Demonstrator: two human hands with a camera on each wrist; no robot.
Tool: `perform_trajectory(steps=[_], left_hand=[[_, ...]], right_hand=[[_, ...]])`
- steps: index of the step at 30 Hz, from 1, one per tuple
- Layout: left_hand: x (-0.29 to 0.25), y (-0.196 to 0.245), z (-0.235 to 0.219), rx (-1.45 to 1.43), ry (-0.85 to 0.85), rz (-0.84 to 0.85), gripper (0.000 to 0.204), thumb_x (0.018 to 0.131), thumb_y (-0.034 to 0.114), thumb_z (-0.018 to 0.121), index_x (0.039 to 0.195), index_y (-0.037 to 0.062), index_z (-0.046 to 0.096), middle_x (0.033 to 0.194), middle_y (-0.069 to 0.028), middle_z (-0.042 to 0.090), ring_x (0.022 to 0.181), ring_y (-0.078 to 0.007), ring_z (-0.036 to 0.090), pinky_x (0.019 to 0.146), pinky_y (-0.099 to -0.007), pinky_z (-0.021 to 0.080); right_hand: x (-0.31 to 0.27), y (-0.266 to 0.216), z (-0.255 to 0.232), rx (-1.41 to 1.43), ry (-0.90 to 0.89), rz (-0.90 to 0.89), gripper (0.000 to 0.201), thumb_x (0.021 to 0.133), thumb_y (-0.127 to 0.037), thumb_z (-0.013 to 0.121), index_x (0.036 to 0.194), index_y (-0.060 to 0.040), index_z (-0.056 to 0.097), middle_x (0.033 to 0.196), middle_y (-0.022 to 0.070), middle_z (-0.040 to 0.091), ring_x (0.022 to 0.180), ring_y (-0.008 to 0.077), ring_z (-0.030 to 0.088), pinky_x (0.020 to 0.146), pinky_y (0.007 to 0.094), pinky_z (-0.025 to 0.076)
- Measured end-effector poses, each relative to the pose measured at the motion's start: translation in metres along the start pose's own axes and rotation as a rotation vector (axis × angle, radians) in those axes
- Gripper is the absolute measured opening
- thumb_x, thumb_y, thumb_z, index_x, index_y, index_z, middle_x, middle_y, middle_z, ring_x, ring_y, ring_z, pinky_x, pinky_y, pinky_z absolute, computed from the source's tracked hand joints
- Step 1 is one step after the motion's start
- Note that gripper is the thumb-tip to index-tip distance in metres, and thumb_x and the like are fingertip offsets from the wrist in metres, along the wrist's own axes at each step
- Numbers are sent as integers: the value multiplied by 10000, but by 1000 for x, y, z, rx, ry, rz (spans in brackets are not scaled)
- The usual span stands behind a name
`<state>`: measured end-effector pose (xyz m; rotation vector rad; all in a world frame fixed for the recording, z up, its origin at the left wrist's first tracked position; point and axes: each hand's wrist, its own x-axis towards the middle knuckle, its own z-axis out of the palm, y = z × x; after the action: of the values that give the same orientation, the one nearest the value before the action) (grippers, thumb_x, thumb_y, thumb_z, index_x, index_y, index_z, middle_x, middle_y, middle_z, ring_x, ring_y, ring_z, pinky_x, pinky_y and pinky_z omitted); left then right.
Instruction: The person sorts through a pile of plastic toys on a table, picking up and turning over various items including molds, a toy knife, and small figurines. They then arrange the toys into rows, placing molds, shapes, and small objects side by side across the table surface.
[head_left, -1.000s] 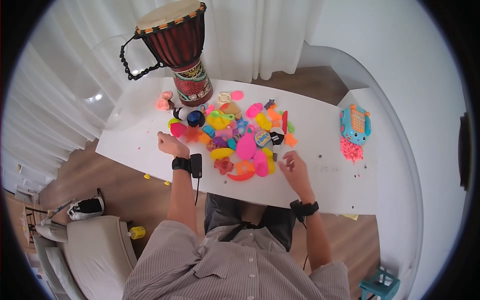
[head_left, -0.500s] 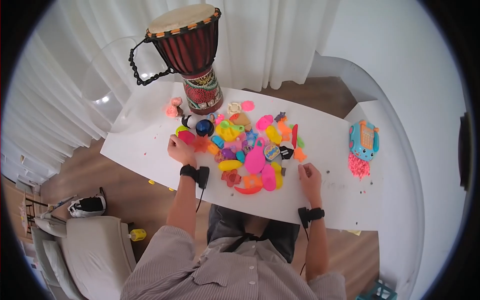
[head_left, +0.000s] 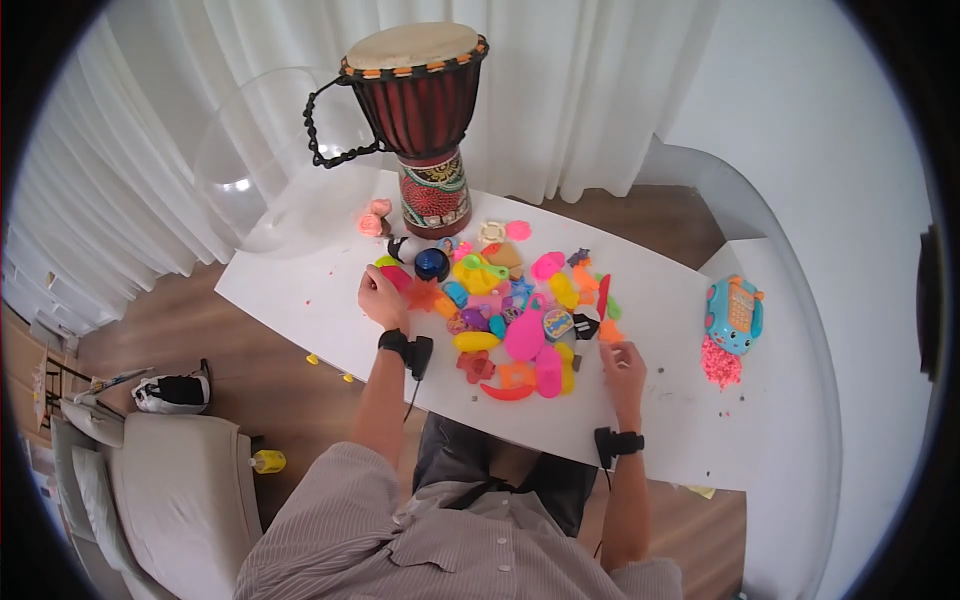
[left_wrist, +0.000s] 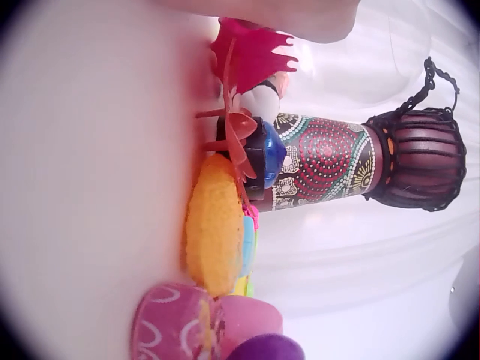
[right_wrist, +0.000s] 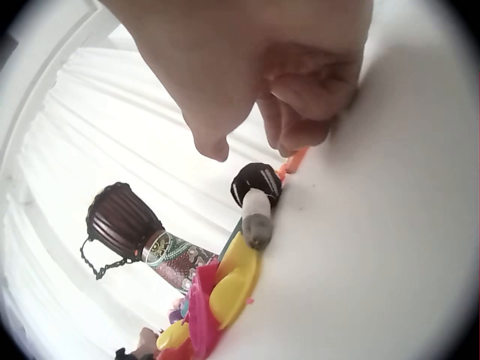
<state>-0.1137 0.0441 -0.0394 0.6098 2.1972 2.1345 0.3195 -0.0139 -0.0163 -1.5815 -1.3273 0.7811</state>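
Left hand [head_left: 381,296] resting on the white table [head_left: 300,290] at the left edge of the toy pile [head_left: 505,300], fingers curled, touching a magenta toy [head_left: 398,277]; hard to tell from the head view whether actually gripped. In the left wrist view the magenta toy [left_wrist: 251,52] sits right under the fingers, beside an orange starfish [left_wrist: 232,135] and a blue ball [left_wrist: 268,154].

Right hand [head_left: 622,362] set low on the table at the pile's right edge, fingers bent, tips down at a small orange piece [head_left: 609,330]; in the right wrist view fingertips [right_wrist: 300,135] meet the orange piece [right_wrist: 295,160] on the tabletop, pinch not certain. Black-capped mushroom toy [right_wrist: 256,196] just beside.

Djembe drum [head_left: 425,110] upright behind the pile; blue toy phone [head_left: 735,313] well apart on the right.

Against a second ago: left hand shifted in from bare table to the pile; right hand's fingers, then spread, now drawn together.
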Motion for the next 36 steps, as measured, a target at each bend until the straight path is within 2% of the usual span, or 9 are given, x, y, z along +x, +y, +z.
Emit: perform_trajectory(steps=[6,15,18,22,25,27,29,34,36], left_hand=[[-1,1,-2,52,-81,18,513,1048,379,522,879,-65,715,732,-197,706,632,-282,642,668,-432,518],[-7,11,-5,129,-76,19,475,1030,344,512,876,-52,724,754,-203,717,645,-314,656,678,-439,526],[-7,11,-5,115,-84,24,477,1031,338,508,873,-61,718,756,-204,717,647,-312,655,678,-438,525],[-3,6,-3,116,-75,17,471,1030,335,511,872,-58,717,760,-200,719,652,-313,657,680,-441,525],[-3,7,-2,123,-88,15,465,1029,334,513,874,-53,718,763,-200,720,653,-313,656,682,-443,526],[-6,4,-8,138,-103,11,462,1029,334,515,876,-52,719,765,-202,720,653,-312,654,684,-445,527],[-3,2,-3,124,-108,26,452,1028,327,516,893,-53,720,782,-217,720,651,-320,635,693,-451,527],[0,0,-1,101,-109,60,441,1032,314,513,920,-59,719,799,-232,715,652,-315,604,697,-444,521],[-5,9,-3,119,-118,35,445,1038,315,509,928,-62,719,804,-226,718,659,-297,598,697,-437,517]], right_hand=[[-3,-23,9,-365,-124,18,413,855,-463,809,984,-75,755,709,72,698,653,231,684,633,364,526],[-1,-27,12,-381,-120,39,371,848,-449,782,946,-93,743,767,67,724,722,275,715,688,409,547],[2,-25,26,-450,-118,43,399,847,-415,797,962,-36,745,748,51,711,685,210,677,665,357,530],[9,-19,34,-471,-79,111,395,853,-392,786,943,-10,733,771,68,726,720,208,695,706,364,551],[15,-5,16,-167,-98,11,357,902,-375,746,959,-24,714,750,79,711,684,222,707,654,358,543],[15,-20,-9,128,-281,235,299,963,-309,702,996,-12,705,722,17,675,595,129,630,553,285,481],[18,-30,-37,227,-288,341,269,1007,-288,662,1055,-26,700,764,-5,657,540,78,544,488,241,417],[59,-8,-105,152,10,256,386,988,-378,706,1102,-10,674,1006,76,724,646,161,730,484,252,495],[84,0,-120,69,112,203,389,976,-355,727,1089,12,664,975,89,723,605,166,718,478,269,503]])
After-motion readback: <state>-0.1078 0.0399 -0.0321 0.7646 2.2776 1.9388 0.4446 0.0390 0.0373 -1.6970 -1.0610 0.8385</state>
